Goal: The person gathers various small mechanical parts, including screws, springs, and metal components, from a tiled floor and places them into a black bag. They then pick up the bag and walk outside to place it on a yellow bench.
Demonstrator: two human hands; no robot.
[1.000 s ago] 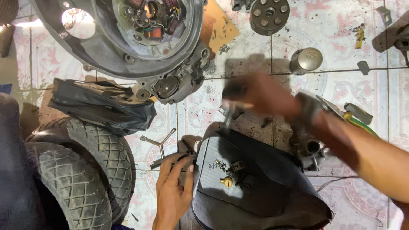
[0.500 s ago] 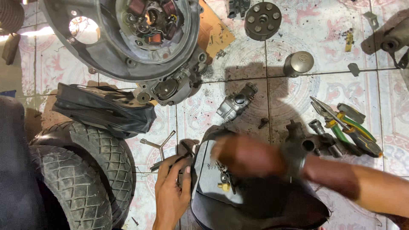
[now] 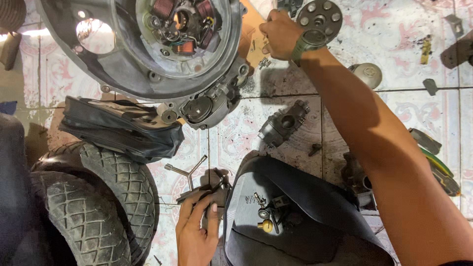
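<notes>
My left hand (image 3: pixel 194 231) rests at the bottom centre, fingers curled over a small dark metal part (image 3: pixel 209 193) beside the rim of a black tray (image 3: pixel 305 182). A spring, a yellow knob (image 3: pixel 265 225) and small fittings lie in the tray. My right hand (image 3: pixel 280 33), a watch on its wrist, reaches far up to a piece of cardboard (image 3: pixel 250 29) with small bits on it, next to the grey engine casing (image 3: pixel 123 74). Its fingers are curled down; whether they hold anything is hidden. A grey carburettor (image 3: pixel 283 123) lies on the tiles under that arm.
Two knobbly tyres (image 3: pixel 93 197) and a folded black inner tube (image 3: pixel 118 128) fill the left. A Y-shaped wrench (image 3: pixel 189 170) lies above my left hand. A holed metal disc (image 3: pixel 322 15), a domed cap (image 3: pixel 369 75) and green-handled pliers (image 3: pixel 441 170) sit to the right.
My right arm has swung from over the black tray up to the cardboard beside the engine casing. My left hand has stayed put on the dark part.
</notes>
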